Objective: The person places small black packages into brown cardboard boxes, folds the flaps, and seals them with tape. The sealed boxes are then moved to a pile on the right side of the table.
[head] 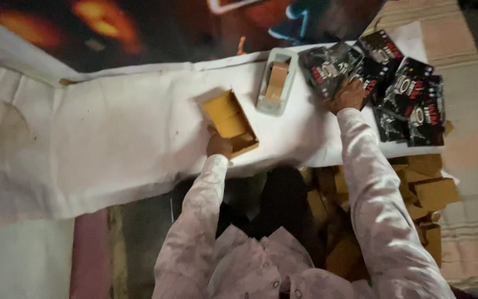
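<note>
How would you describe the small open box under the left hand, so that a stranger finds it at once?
On the white cloth, look just left of the clear tray. The open cardboard box lies tilted there, with the left hand at its near end. Unlike the black printed packets on the right, it is plain yellow-brown.

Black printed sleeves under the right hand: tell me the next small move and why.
Probably lift the top black sleeve with the right hand and carry it toward the open yellow-brown box, which the left hand touches at its near end, since that box lies unwrapped on the white cloth.
</note>
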